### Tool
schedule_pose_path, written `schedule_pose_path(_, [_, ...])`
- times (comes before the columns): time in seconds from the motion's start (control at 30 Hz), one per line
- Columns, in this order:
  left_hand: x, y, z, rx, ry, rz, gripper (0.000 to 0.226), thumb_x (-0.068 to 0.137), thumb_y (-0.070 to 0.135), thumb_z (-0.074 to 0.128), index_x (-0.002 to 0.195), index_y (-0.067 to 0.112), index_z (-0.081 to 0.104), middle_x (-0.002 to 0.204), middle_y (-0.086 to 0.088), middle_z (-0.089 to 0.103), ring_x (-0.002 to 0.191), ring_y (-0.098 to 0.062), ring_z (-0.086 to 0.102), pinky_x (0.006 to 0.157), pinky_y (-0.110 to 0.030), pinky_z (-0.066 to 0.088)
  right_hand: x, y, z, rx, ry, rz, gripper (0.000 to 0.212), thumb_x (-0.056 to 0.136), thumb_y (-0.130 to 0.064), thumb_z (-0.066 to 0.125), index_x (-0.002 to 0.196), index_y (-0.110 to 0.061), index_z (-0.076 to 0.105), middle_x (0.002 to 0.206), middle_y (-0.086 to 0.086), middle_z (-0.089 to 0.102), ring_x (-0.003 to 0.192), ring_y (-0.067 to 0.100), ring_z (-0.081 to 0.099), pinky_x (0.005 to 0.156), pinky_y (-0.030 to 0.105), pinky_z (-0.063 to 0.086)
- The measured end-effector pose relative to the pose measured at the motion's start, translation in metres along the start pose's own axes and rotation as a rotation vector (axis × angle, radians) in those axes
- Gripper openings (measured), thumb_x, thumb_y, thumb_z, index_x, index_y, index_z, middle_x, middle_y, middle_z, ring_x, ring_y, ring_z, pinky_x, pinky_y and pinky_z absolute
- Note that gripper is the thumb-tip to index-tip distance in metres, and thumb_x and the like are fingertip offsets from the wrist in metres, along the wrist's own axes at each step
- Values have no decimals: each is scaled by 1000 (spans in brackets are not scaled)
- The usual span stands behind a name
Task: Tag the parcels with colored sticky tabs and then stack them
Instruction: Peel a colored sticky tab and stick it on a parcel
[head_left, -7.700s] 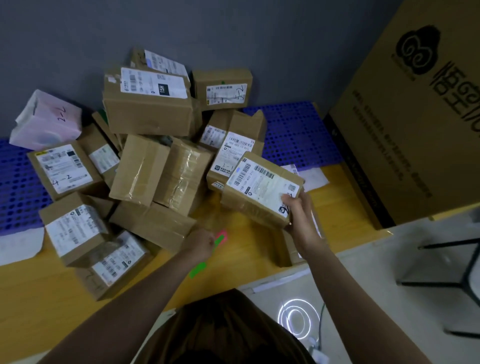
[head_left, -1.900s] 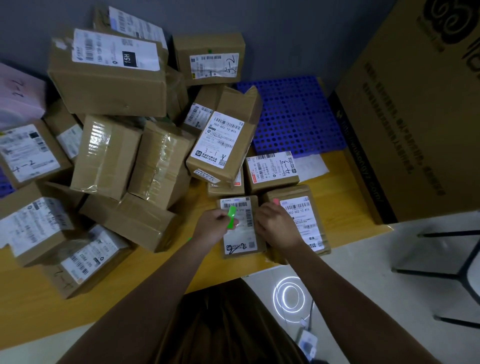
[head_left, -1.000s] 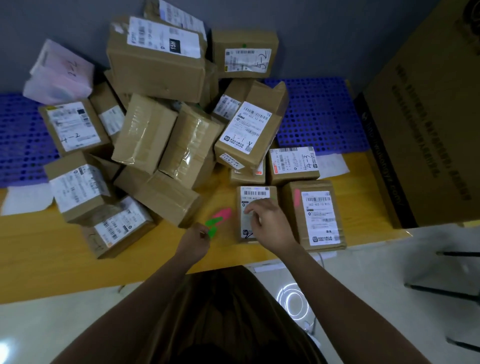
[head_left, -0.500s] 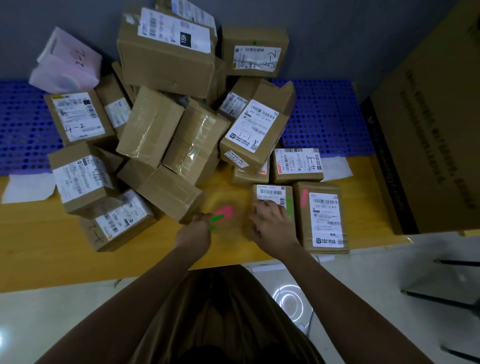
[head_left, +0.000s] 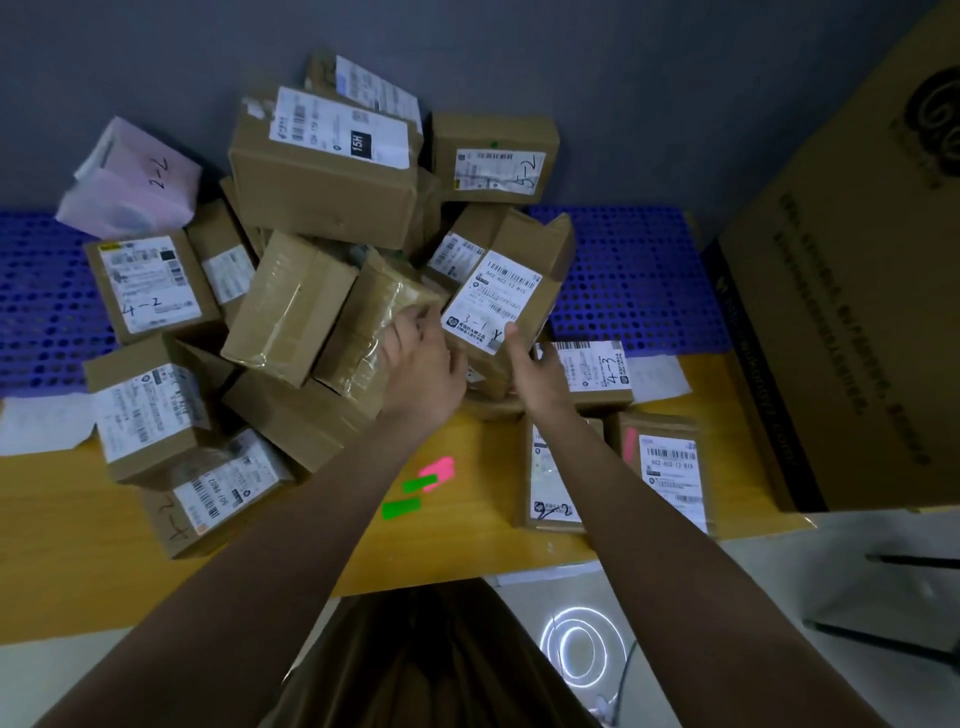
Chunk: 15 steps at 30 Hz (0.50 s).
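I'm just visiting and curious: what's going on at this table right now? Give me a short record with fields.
activity: a person reaches with both hands for the parcel marked 3-1 in the pile
left hand: fingers at that parcel's left edge
right hand: at its lower right edge
sticky tabs: green and pink tabs lie loose on the yellow table
tagged parcel: one with a pink tab lies flat near the table's front right
backdrop: a pink bag marked 2-2 lies at the pile's far left

Both hands reach the tilted parcel (head_left: 511, 291) marked 3-1: left hand (head_left: 423, 364) at its left edge, right hand (head_left: 535, 364) at its lower right corner. Pink and green tabs (head_left: 423, 483) lie on the yellow table (head_left: 78, 545).
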<state>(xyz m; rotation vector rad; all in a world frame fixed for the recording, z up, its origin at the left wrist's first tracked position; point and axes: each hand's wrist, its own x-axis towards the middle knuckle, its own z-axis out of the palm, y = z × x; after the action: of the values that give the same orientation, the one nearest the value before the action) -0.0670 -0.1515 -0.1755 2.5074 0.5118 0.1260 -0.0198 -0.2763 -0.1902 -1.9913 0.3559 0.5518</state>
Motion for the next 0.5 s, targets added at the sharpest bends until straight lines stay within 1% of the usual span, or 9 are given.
schedule_pose_path(0.03, [5, 2, 0, 41, -21, -10, 53, 94, 28, 49, 143, 13, 34, 140, -11, 30, 129, -32, 24, 108, -40, 20, 1, -3, 3, 7, -20, 9, 83, 81, -74, 47, 141, -18, 41, 138, 7, 52, 126, 29, 49, 106, 46, 39])
schedule_pose_path(0.07, [8, 4, 0, 47, -36, -2, 48, 95, 28, 47, 140, 14, 40, 139, -9, 31, 129, -30, 23, 108, -40, 19, 2, -4, 5, 16, -23, 1, 68, 88, -63, 49, 139, -19, 44, 136, 6, 54, 124, 28, 51, 105, 44, 40])
schedule_pose_path(0.13, [11, 6, -1, 1, -107, 27, 36, 96, 27, 46, 130, 16, 53, 138, -6, 35, 129, -28, 24, 108, -37, 18, 4, -2, 5, 94, -12, -17, 52, 95, -46, 51, 139, -20, 46, 133, 5, 57, 121, 26, 54, 99, 36, 43])
schedule_pose_path(0.2, [10, 7, -2, -72, -197, 67, 35, 97, 23, 47, 129, 13, 55, 137, -8, 40, 130, -27, 29, 107, -33, 22, 4, 0, 5, 192, -23, -19, 49, 97, -40, 51, 142, -21, 44, 132, 4, 58, 118, 24, 55, 96, 32, 45])
schedule_pose_path(0.23, [10, 8, -4, -113, -204, 85, 34, 96, 20, 48, 127, 11, 57, 134, -9, 44, 128, -28, 36, 105, -30, 26, 4, 1, 5, 221, -29, -18, 49, 97, -39, 50, 143, -23, 43, 132, 3, 57, 118, 23, 56, 99, 34, 45])
schedule_pose_path(0.3, [11, 12, -10, -194, -206, 89, 32, 96, 14, 49, 125, 7, 59, 127, -13, 52, 117, -29, 50, 98, -27, 35, 3, 3, 8, 272, -31, -17, 49, 97, -41, 49, 143, -27, 43, 134, 2, 57, 119, 23, 56, 101, 42, 46])
schedule_pose_path(0.4, [12, 17, -17, -251, -267, 99, 34, 97, 12, 48, 129, 6, 55, 126, -14, 53, 109, -26, 55, 93, -24, 39, 2, 5, 11, 366, -39, 0, 45, 96, -42, 46, 140, -31, 45, 129, 1, 59, 116, 25, 57, 94, 51, 51])
schedule_pose_path(0.47, [13, 17, -19, -286, -199, 114, 30, 95, 8, 49, 123, 6, 59, 121, -15, 53, 95, -25, 58, 86, -18, 39, -3, 0, 8, 493, -18, 47, 37, 101, -31, 42, 136, -24, 47, 125, 3, 61, 110, 25, 61, 85, 48, 55])
schedule_pose_path(0.5, [13, 16, -21, -293, -143, 113, 29, 94, 7, 50, 121, 7, 61, 118, -15, 53, 92, -26, 57, 86, -19, 39, -4, -3, 6, 554, -8, 78, 34, 103, -26, 40, 134, -21, 49, 122, 2, 60, 106, 24, 62, 80, 44, 57])
